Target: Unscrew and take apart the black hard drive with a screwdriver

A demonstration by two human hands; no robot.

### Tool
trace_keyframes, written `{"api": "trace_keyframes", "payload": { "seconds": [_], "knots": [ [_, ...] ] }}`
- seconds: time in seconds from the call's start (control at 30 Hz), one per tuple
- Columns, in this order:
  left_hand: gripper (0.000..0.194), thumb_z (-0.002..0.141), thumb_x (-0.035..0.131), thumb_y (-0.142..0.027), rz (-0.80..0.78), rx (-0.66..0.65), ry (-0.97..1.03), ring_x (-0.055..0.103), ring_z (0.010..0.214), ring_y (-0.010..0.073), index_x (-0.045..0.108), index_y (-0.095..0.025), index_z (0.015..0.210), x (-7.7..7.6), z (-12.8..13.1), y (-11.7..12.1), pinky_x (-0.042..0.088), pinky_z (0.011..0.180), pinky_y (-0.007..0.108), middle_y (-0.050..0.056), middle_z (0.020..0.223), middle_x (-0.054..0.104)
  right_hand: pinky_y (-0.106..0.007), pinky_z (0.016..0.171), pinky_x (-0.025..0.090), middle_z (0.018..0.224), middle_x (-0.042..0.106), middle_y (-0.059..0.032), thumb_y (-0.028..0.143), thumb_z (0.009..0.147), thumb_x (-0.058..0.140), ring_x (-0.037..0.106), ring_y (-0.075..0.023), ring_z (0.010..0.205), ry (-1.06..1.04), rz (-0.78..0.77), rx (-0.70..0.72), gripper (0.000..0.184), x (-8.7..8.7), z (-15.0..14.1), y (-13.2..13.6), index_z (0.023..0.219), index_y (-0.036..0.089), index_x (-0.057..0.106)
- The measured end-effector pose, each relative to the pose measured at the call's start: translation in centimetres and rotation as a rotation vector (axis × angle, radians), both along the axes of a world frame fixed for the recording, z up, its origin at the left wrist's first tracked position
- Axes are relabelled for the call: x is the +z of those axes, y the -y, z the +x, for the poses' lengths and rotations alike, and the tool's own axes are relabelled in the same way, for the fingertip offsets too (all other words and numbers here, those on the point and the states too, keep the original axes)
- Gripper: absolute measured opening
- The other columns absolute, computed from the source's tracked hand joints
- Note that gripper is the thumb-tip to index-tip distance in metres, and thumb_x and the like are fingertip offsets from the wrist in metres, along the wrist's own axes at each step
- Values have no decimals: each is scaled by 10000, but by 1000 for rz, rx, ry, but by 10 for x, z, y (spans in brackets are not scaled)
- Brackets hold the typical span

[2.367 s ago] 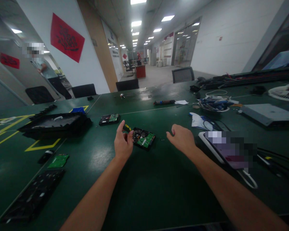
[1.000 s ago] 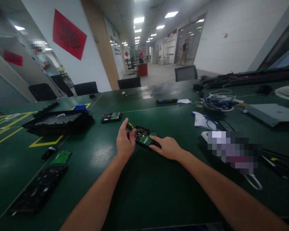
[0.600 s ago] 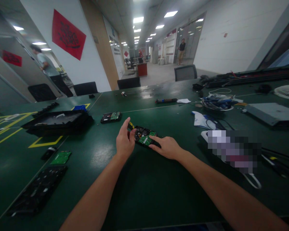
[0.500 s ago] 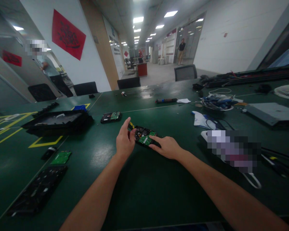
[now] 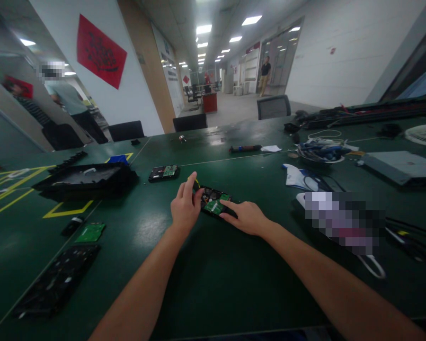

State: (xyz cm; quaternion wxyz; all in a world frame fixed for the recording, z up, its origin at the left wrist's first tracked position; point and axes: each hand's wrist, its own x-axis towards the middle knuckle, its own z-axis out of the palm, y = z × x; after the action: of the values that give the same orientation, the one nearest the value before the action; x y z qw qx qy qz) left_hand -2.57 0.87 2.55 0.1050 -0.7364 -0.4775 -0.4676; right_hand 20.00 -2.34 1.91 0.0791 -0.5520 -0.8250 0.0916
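While a second drive (image 5: pixel 164 173) lies farther left on the green table (image 5: pixel 213 284), the left hand (image 5: pixel 185 203) pinches a yellow-and-black tool (image 5: pixel 197 183) at the left end of the hard drive (image 5: pixel 212 202). The right hand (image 5: pixel 246 218) touches its right part; whether it grips is unclear.

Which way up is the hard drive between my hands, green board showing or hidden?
Showing: the green board is visible on the upward face of the hard drive, near the right hand.
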Motion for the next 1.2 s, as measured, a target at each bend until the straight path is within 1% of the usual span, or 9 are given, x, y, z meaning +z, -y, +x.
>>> {"api": "trace_keyframes", "payload": {
  "seconds": [0.13,0.27,0.4,0.6,0.7,0.9,0.97,1.07,1.2],
  "knots": [
    [534,1038,582,-378,-12,0,-26,680,769,153,480,-264,1549,0,3,0,504,645,244,68,1094,730,-375,817,547,1128,791,-133,646,1063,350,759,-275,936,3,3,0,654,2,-1,1,1560,255,519],
    [597,1008,630,-372,-52,7,17,699,765,171,440,-248,1560,-2,5,-2,519,648,262,69,1075,751,-366,813,547,1123,793,-127,646,1064,347,759,-268,928,-1,-2,1,651,3,-1,2,1558,258,520],
    [545,986,660,-364,-77,24,31,720,800,192,496,-251,1493,-1,4,-5,544,706,293,73,1084,758,-367,817,544,1149,791,-127,642,1065,345,759,-273,953,2,6,3,643,3,0,2,1561,269,513],
    [534,946,726,-361,-97,74,40,731,845,209,551,-239,1437,8,7,-3,536,706,290,72,1080,755,-370,799,546,1143,792,-133,653,1064,332,765,-283,949,11,16,5,654,-1,0,0,1560,268,514],
    [534,934,744,-326,-126,75,46,722,863,209,558,-236,1427,14,9,-2,556,755,311,76,1096,749,-365,806,545,1144,792,-128,665,1059,334,765,-279,960,33,20,-6,657,-2,0,0,1562,279,510],
    [512,913,709,-153,-164,-166,163,673,871,157,571,-254,1395,22,1,-8,589,829,332,75,1215,671,-362,801,543,1148,788,-123,674,1059,317,762,-276,955,31,9,-5,668,-1,-1,0,1570,285,499],
    [509,893,693,-106,-171,-197,206,673,908,159,587,-255,1369,25,-4,-10,590,819,329,79,1251,652,-359,800,541,1149,787,-124,679,1059,310,760,-274,954,30,-3,-3,676,0,-1,0,1575,281,491],
    [526,885,650,-59,-236,-250,231,689,986,178,575,-250,1370,29,-8,-11,581,824,327,77,1251,686,-356,803,536,1131,790,-117,676,1061,307,758,-269,952,19,-15,4,676,2,-1,0,1577,279,487],
    [520,905,619,-80,-347,-338,208,699,1070,197,565,-255,1392,38,-8,-4,572,847,332,80,1300,709,-352,792,532,1106,792,-116,669,1062,317,758,-264,928,7,-12,1,671,3,-1,1,1570,270,499]
  ]
}}
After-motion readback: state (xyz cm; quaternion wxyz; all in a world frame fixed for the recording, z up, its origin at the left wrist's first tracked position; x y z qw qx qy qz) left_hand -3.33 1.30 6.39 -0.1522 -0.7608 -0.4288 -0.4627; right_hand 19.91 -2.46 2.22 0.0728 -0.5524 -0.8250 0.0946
